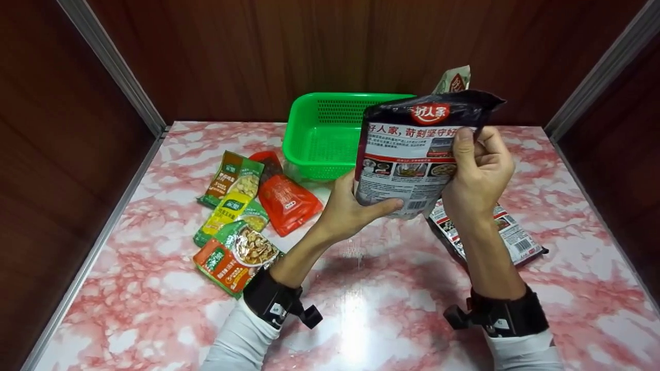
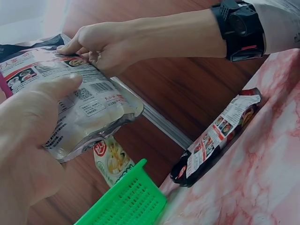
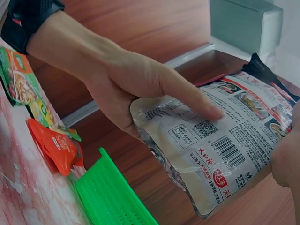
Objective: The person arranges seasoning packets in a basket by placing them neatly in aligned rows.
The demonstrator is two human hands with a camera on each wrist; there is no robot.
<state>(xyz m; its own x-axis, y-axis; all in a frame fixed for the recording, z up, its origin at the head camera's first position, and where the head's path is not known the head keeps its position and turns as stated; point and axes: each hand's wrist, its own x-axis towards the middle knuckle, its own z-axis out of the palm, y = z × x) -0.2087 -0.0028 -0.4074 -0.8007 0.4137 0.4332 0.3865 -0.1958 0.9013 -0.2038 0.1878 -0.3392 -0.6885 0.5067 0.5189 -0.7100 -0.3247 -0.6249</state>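
Observation:
Both hands hold up a dark-topped seasoning packet [image 1: 407, 144], its printed white back turned toward me. My left hand [image 1: 356, 206] grips the lower left edge, thumb across the front. On the right side, my right hand [image 1: 479, 170] pinches the packet between thumb and curled fingers. The left wrist view shows the packet [image 2: 89, 98] bulging, its bottom seam visible. In the right wrist view the barcode and QR code on the packet [image 3: 201, 140] face the camera. The fingers behind the packet are mostly hidden.
A green basket [image 1: 294, 134] stands behind the packet, with a pale packet [image 1: 456, 80] rising near its right side. Left lie a red pouch [image 1: 289, 201] and several overlapping packets, including an orange-green one [image 1: 237, 257]. Another black-and-white packet [image 1: 515, 237] lies beneath the right forearm.

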